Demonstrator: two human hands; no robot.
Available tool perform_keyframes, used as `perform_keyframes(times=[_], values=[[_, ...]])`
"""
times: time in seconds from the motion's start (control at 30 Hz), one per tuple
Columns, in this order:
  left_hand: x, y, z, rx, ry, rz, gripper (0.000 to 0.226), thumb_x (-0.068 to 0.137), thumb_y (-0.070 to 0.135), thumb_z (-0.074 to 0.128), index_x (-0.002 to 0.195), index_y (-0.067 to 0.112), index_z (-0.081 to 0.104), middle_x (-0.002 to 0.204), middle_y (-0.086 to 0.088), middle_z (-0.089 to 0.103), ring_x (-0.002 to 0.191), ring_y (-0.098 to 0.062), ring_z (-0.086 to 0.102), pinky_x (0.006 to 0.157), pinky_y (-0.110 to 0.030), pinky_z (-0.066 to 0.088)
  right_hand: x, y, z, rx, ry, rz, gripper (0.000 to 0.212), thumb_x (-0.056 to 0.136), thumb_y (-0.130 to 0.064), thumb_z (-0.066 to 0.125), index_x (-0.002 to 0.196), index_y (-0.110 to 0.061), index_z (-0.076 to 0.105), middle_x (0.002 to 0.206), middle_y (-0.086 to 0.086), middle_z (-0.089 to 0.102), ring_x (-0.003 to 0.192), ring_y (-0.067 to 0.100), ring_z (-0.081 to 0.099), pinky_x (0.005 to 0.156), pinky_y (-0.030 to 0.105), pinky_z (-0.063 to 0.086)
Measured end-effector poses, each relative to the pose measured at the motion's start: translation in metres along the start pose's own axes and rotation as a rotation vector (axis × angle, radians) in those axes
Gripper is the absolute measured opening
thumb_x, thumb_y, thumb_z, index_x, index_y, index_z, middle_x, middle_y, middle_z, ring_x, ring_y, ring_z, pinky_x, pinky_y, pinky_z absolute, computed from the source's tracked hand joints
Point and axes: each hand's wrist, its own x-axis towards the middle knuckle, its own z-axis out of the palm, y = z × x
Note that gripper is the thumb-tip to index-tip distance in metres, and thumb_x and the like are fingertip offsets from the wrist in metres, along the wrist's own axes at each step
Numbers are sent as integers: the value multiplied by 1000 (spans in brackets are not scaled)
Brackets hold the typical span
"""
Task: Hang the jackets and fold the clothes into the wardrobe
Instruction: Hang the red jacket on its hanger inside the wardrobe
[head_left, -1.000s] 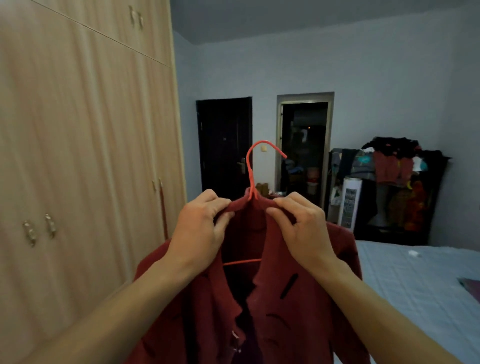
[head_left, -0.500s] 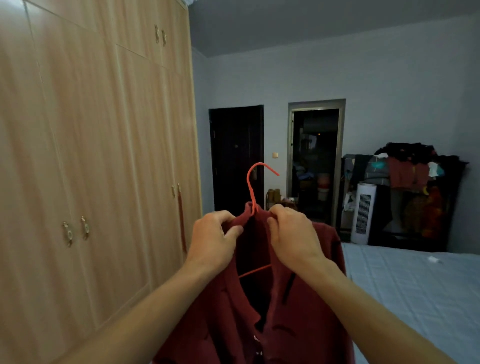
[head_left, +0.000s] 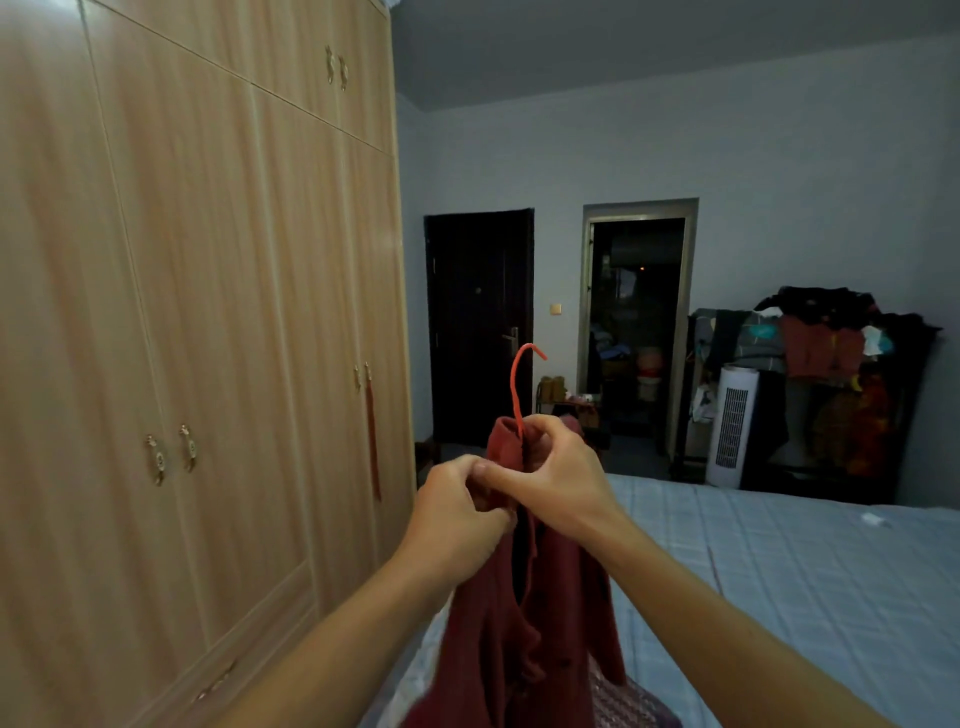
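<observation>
The red jacket (head_left: 524, 623) is on its orange hanger (head_left: 515, 387) and hangs in front of the person at about 6 o'clock in the view, held up in the air between the wardrobe (head_left: 208, 312) at 9 o'clock and the bed (head_left: 779, 571) at 4 o'clock; only the hook and neck of the hanger show, standing up out of the collar, the rest hidden inside the cloth; the left hand (head_left: 457, 514) grips the front edge of the jacket just below the collar, its fingers (head_left: 467, 470) curled and clamped on the cloth; the right hand (head_left: 556, 475) pinches the collar right at the foot of the hook, thumb stretched across towards the left hand; the collar or top fastening seems to be getting set straight, though what exactly the fingers work on is hidden; so I judge the first part of one hanging done, the jacket dressed on the hanger, and the rest open: every wardrobe door in view is shut, so a door has to be opened and the hook put over a rail that is not visible; at 3 o'clock a rack (head_left: 831, 338) against the far wall carries a heap of clothes, perhaps more work for hanging and folding; no folded clothes show anywhere.
</observation>
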Motion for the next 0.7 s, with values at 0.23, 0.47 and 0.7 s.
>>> perform_keyframes(times=[0.23, 0.47, 0.7], values=[[-3, -11, -12, 94, -76, 152, 27, 85, 9, 65, 106, 25, 70, 92, 6, 73, 84, -6, 69, 82, -33, 58, 4, 6, 8, -14, -43, -79, 60, 61, -20, 70, 119, -30, 56, 104, -6, 66, 91, 7, 66, 78, 24, 55], [24, -30, -41, 641, 178, 535, 26, 84, 16, 66, 109, 22, 65, 107, 7, 63, 101, -12, 53, 92, -25, 41, -4, 15, -2, 187, -127, -32, 55, 77, 18, 56, 109, -25, 67, 88, 11, 71, 63, 25, 69, 50, 30, 52], [41, -42, -35, 989, 95, 728, 37, 85, 25, 59, 121, 17, 60, 119, -1, 62, 118, -24, 55, 103, -41, 43, -11, 7, -18, 123, -340, -180, 53, 75, 14, 53, 111, -22, 68, 92, 8, 71, 72, 19, 67, 59, 22, 50]])
